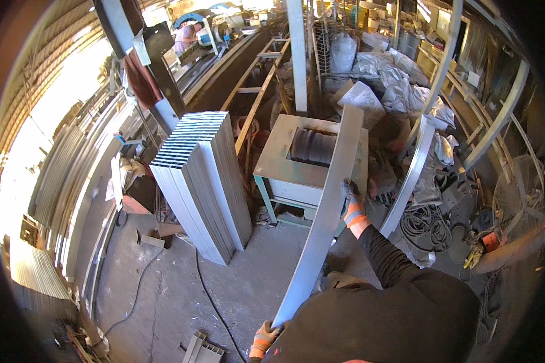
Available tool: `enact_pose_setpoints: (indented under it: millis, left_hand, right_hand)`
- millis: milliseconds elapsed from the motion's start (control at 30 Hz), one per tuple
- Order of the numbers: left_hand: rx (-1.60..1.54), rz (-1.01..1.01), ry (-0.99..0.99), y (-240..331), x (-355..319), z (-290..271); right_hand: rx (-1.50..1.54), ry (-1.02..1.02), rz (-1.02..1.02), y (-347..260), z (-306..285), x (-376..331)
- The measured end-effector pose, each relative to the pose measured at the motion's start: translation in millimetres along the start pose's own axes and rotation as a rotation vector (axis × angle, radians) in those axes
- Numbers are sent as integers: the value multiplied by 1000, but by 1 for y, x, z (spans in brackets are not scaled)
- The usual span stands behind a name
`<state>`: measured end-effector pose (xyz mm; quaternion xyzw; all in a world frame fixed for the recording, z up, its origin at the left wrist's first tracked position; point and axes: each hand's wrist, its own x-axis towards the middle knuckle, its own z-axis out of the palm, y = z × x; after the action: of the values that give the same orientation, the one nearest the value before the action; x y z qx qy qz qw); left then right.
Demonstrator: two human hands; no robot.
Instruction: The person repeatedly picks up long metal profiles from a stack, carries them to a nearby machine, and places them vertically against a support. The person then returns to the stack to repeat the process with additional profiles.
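A long flat metal bar (321,227) slants up from my waist toward the bench machine. My left hand (263,339), in an orange and grey glove, is closed around its lower end. Higher up, my right hand (352,202) grips the bar's right edge in a matching glove with dark fingers. The bar's upper part passes in front of the grey bench machine (284,163), which has green legs and a dark ribbed roller (313,146) in its top opening. Left of the machine stands an upright stack of similar metal profiles (203,199).
Another metal bar (409,175) leans on the right, near coiled cables (427,227) and a fan (518,193). A black cable (215,305) crosses the floor by short profile offcuts (201,349). Long profiles (72,187) line the left. Another person (186,37) is far back.
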<state>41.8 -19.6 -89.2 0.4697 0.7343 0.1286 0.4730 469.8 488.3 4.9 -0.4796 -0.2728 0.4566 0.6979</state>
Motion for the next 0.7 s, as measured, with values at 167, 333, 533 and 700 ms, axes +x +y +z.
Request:
enact_pose_setpoints:
  millis: [167, 333, 533, 700]
  left_hand:
    - [161, -77, 82, 24, 43, -28]
    - [196, -20, 159, 135, 149, -38]
    - [159, 41, 65, 319, 332, -40]
    - [225, 312, -12, 434, 439, -45]
  right_hand:
    - [-497, 106, -145, 65, 5, 65]
    - [-1492, 40, -508, 100, 45, 160]
    - [-1962, -392, -214, 90, 155, 322]
    - [-2033, -345, -272, 130, 185, 424]
